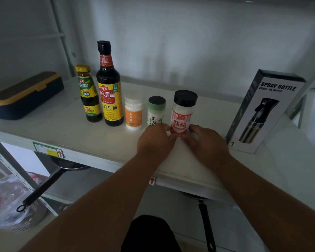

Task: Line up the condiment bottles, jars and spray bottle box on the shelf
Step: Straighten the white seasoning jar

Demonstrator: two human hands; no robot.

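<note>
Both hands pinch base of red-label jar: left hand and right hand, fingertips curled round it. Jar upright on shelf, black cap, white granules inside. Leftward in row: green-cap jar, orange-label jar holding white powder, tall soy sauce bottle, small sauce bottle. Spray bottle box upright, well apart at right.

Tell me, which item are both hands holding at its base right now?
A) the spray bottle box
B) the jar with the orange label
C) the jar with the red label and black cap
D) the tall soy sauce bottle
C: the left hand and right hand pinch the base of the red-labelled jar, while the other items stand untouched.
</note>
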